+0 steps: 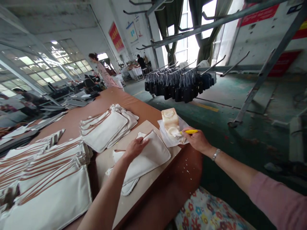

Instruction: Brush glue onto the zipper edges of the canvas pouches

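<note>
My left hand (136, 147) is closed on the upper edge of a cream fabric pouch (150, 156), its thumb on top. Another cream piece lies partly beneath that pouch, on a beige board (141, 198). My right hand (197, 139) holds a yellow tool (191, 131), whose tip touches white paste at the near end of a pale, stained container (170, 118). White, translucent sheeting (165, 135) lies under the container at the table's right edge.
Stacks of cream pouches with brown trim (55, 195) fill the left; another pile (105, 126) lies beyond the board. A metal rack (254, 80) with black items (177, 89) stands past the brown table (120, 95). Several people are in the background.
</note>
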{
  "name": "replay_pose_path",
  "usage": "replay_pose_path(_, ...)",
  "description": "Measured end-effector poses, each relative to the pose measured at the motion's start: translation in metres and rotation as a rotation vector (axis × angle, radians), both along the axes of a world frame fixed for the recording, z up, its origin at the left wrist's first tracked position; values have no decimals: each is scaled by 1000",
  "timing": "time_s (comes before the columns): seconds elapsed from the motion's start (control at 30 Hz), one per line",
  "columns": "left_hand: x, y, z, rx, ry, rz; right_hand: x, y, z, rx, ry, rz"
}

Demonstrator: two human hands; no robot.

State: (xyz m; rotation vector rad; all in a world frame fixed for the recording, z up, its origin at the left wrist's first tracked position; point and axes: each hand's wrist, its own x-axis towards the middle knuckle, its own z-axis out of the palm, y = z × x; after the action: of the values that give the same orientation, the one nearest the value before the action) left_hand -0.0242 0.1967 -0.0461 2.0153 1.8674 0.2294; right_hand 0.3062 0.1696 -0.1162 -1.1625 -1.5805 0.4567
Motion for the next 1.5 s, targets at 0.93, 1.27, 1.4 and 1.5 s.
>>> replay_pose_path(0.93,47,-150,50,-154,-791,24,-44,-90,100,3,358,117)
replay_pose_path(1.27,45,-180,54,481,-193,-385,-27,-91,104,7,519,98)
replay_pose_path(1.4,48,-184,60,745,-6,-521,-32,-107,112,-162,581,326)
replay_pose_path(1.5,46,-184,59,787,26,-541,-28,-117,123,-235,609,433)
